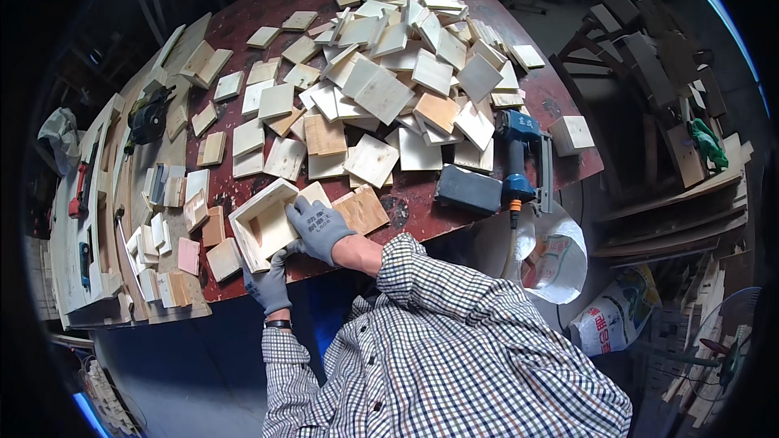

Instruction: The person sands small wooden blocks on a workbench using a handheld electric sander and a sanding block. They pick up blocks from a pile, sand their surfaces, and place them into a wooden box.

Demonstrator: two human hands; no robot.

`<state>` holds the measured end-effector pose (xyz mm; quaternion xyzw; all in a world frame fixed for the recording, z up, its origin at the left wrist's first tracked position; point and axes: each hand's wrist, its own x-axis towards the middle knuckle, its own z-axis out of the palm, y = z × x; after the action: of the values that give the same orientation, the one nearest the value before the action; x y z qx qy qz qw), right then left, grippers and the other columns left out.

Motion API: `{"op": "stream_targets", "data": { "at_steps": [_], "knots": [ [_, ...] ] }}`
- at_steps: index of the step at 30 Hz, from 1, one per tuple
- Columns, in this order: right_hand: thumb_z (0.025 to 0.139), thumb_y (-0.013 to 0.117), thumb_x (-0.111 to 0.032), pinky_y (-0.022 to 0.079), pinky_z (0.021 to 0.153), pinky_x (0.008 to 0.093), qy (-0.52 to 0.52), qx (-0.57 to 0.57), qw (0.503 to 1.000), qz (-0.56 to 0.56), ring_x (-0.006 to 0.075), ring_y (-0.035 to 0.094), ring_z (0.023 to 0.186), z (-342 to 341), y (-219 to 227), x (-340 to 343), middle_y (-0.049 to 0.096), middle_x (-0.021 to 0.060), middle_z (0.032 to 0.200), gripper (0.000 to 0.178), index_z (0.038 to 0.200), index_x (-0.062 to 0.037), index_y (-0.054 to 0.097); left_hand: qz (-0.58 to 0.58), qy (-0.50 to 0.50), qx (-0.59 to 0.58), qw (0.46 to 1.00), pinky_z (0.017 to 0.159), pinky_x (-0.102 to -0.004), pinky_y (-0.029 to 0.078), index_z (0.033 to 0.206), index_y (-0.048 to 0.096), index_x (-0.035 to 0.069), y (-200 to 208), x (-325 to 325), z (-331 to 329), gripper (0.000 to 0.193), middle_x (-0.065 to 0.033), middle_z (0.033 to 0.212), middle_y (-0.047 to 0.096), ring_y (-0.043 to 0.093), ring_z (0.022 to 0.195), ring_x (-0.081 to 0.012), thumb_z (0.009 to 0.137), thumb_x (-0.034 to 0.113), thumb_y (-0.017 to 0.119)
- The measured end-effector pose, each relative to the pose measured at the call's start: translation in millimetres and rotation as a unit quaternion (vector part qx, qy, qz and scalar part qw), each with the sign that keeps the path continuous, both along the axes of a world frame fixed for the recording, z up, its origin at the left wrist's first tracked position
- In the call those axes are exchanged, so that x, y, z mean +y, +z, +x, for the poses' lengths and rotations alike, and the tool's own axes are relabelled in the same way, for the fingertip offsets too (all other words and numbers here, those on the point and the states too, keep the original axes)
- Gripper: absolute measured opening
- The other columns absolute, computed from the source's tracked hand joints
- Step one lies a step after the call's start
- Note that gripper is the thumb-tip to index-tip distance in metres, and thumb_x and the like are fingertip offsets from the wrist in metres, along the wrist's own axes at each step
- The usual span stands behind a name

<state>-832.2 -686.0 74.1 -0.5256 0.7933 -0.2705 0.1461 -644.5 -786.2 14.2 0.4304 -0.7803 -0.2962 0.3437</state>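
Observation:
A small open box of pale wood (278, 229) is tilted at the near edge of the red table. My left hand (268, 285), in a grey glove, is closed around its near lower corner; some of its fingers are hidden by the box. Over the box's right wall lies my right hand (320, 229), gloved alike, with its fingertips gripping the rim. A brown board piece (362, 210) rests just right of that hand. Loose thin wooden squares (379, 89) are heaped beyond both hands.
A blue-and-black nail gun (518, 164) with a hose lies at the table's right edge, near a wooden block (571, 136). Small offcuts (154, 239) and long boards (104, 219) fill the left side. Below the right edge hangs a white sack (564, 255).

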Motion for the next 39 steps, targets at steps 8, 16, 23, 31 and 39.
{"op": "stream_targets", "data": {
  "at_steps": [8,16,23,31,39],
  "knots": [
    [0.091,0.076,-0.033,0.056,0.092,0.0459,0.013,-0.069,0.992,-0.103,0.0401,0.066,0.105,-20.6,14.1,39.2,0.06,0.0213,0.121,0.067,0.143,-0.0001,0.049,-0.006,-0.004,0.035,0.999,0.09,-0.0384,0.056,0.134,0.062,-0.008,-26.3,-17.2,8.3,0.07,-0.0173,0.119,0.075,0.07,0.099,-0.0243,0.085,0.034,0.091],
    [0.097,0.069,-0.032,0.057,0.086,0.0477,-0.31,0.064,0.948,-0.036,0.0369,0.07,0.099,-133.0,78.7,211.1,0.069,0.0155,0.109,0.04,0.129,-0.0087,0.063,0.034,0.003,0.059,0.998,0.093,-0.038,0.055,0.135,0.062,-0.008,-25.0,-13.2,11.8,0.072,-0.015,0.12,0.074,0.068,0.103,-0.0232,0.085,0.035,0.092],
    [0.095,0.072,-0.039,0.054,0.094,0.0481,-0.351,0.172,0.913,0.121,0.0379,0.066,0.111,-213.4,70.7,247.0,0.066,0.0174,0.121,0.052,0.137,-0.009,0.062,0.061,-0.012,0.069,0.996,0.098,-0.0383,0.053,0.136,0.061,-0.007,-32.2,-16.5,10.2,0.074,-0.015,0.125,0.072,0.066,0.107,-0.0237,0.084,0.036,0.092],
    [0.087,0.073,-0.061,0.045,0.105,0.0486,-0.221,0.311,0.922,0.068,0.0306,0.054,0.135,-235.7,40.6,174.4,0.064,0.0108,0.138,0.075,0.141,-0.0106,0.059,0.051,-0.007,0.017,0.999,0.103,-0.0424,0.052,0.142,0.057,-0.004,-32.1,-21.0,14.9,0.087,-0.0201,0.133,0.069,0.066,0.119,-0.0326,0.08,0.046,0.092],
    [0.101,0.064,-0.032,0.05,0.089,0.0428,-0.156,0.395,0.905,-0.026,0.0293,0.071,0.092,-262.3,46.7,189.2,0.073,0.0087,0.091,0.021,0.11,-0.0132,0.066,0.013,0.0,0.03,0.999,0.095,-0.0443,0.054,0.131,0.064,-0.002,-7.1,-1.1,-0.3,0.082,-0.0178,0.118,0.072,0.068,0.106,-0.0337,0.077,0.052,0.092]
  ]
}}
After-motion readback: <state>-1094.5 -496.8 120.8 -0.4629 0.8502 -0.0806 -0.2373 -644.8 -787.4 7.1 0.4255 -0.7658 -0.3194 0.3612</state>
